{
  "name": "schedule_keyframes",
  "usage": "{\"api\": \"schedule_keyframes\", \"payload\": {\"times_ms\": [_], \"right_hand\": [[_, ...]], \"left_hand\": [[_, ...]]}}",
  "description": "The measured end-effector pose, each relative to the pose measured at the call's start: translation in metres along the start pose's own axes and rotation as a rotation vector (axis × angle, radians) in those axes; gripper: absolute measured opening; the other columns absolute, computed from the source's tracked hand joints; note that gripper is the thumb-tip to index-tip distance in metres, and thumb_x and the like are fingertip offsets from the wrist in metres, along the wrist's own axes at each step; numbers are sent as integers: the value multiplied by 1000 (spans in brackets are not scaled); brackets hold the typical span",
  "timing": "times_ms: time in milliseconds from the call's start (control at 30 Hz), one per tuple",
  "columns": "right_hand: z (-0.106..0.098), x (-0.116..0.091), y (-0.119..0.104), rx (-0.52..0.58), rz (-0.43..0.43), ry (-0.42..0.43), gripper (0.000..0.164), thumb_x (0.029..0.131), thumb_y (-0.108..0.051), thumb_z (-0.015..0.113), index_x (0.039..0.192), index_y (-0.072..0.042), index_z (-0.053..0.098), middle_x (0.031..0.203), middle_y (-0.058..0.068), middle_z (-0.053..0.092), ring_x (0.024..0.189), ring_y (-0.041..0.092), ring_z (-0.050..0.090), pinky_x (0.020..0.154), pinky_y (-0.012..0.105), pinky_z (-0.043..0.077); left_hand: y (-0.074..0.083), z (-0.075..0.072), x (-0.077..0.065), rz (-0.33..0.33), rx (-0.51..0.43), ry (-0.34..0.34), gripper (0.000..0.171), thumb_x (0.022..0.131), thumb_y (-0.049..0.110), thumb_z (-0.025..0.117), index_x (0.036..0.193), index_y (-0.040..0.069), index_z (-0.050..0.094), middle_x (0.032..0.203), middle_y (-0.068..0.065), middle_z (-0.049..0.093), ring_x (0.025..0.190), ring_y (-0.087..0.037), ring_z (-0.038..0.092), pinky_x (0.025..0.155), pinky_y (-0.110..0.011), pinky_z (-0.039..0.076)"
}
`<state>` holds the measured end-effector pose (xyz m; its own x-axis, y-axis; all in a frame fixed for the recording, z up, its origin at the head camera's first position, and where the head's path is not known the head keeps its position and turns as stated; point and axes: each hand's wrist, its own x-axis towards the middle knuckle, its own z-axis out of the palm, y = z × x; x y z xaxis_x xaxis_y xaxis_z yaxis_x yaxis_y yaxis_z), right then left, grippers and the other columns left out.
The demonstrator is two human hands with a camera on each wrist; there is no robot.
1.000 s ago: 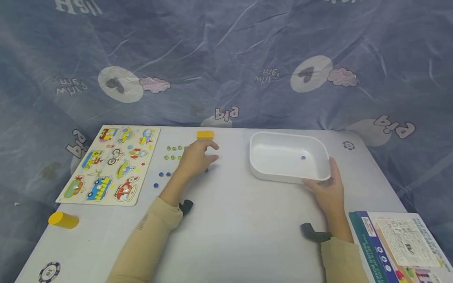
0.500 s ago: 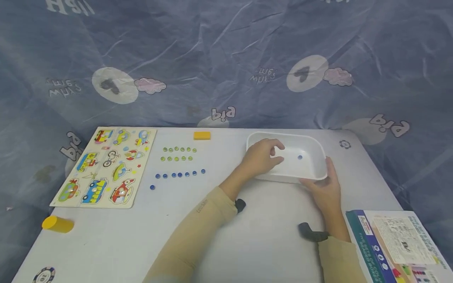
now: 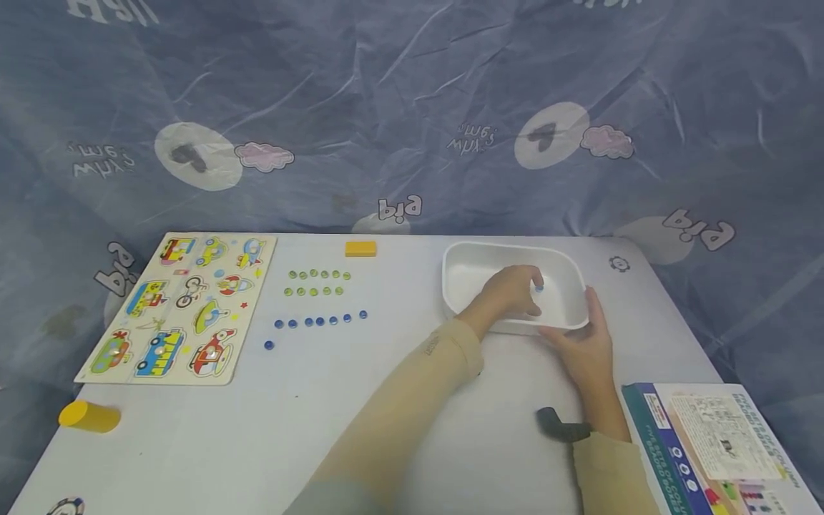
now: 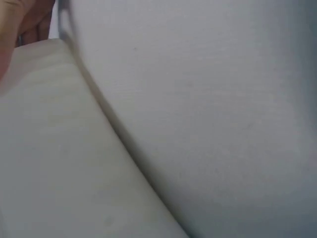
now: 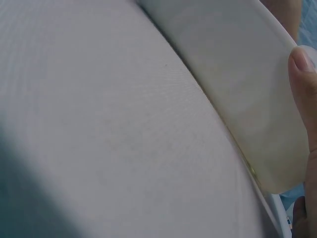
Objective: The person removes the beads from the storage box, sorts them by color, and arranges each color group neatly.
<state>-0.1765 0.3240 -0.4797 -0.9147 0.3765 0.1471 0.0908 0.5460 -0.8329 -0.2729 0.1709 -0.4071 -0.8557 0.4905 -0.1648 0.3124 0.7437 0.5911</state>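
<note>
In the head view my left hand reaches over the near wall into the white plastic tray. Its index finger is beside a small blue glass bead on the tray floor; thumb and index are apart. My right hand grips the tray's near right corner, and the right wrist view shows that thumb on the rim. Left of the tray, blue beads lie in a row, one bead set apart. Green beads form two rows behind them.
A wooden vehicle puzzle board lies at the left, with a yellow cylinder in front of it. A yellow block sits near the back edge. At the front right is a flat printed box.
My left hand has moved right from the bead rows into the tray and down to the blue bead there. The right hand keeps its grip on the tray. The whole view has shifted slightly.
</note>
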Motion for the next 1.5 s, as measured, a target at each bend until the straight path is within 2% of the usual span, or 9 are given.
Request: {"api": "schedule_keyframes", "payload": {"times_ms": [100,167,433,667,867,1000,1167,1300,1500], "right_hand": [[2,-1,1,2,2,5,109,67,-38,85,149,-42,12,157,-15,16,147,14,14,120,44,11],[3,-1,1,1,-1,10,110,66,-38,85,149,-41,13,156,-14,17,147,14,15,120,43,10],[3,1,2,-23,-5,17,110,66,-40,85,148,-43,12,156,-16,17,147,13,15,120,42,11],[3,1,1,-17,-17,14,108,66,-39,85,148,-43,14,156,-16,19,146,12,17,120,41,12],[2,2,2,-7,-7,8,109,66,-38,85,147,-45,13,156,-18,18,146,11,18,120,40,13],[1,2,4,0,-11,3,109,66,-37,85,147,-45,13,156,-17,18,146,12,17,120,40,13],[2,3,5,16,-40,-9,109,67,-34,85,148,-42,13,156,-18,17,146,8,15,120,38,13],[2,4,7,39,-62,-24,108,70,-29,84,148,-41,12,156,-16,16,146,7,14,120,37,13],[0,4,5,38,-54,-37,107,71,-30,83,149,-39,10,158,-11,14,147,12,13,120,40,11]], "left_hand": [[1,4,4,-17,24,17,58,76,28,78,128,28,53,130,12,58,121,-9,54,100,-27,45],[1,6,7,-28,55,24,57,80,29,73,132,27,50,131,11,57,123,-10,53,102,-26,43],[1,18,14,-33,187,-26,52,88,34,61,137,36,44,132,7,49,113,-15,56,98,-32,45],[0,25,21,20,202,-21,37,89,32,62,126,35,55,127,15,55,118,-6,53,102,-28,42],[2,24,24,42,198,-14,20,84,31,70,104,29,66,106,16,67,99,-4,60,89,-23,48],[5,21,23,48,175,0,18,83,37,70,99,29,66,101,17,67,95,-3,61,85,-22,49],[7,17,17,81,131,46,22,82,47,68,98,32,66,106,20,65,99,-3,60,82,-22,49],[12,9,6,134,69,56,23,82,51,67,98,34,66,107,20,65,92,-1,60,76,-20,48],[16,-15,-26,282,-3,75,23,83,50,66,98,33,68,90,21,66,76,0,54,67,-15,43]]}}
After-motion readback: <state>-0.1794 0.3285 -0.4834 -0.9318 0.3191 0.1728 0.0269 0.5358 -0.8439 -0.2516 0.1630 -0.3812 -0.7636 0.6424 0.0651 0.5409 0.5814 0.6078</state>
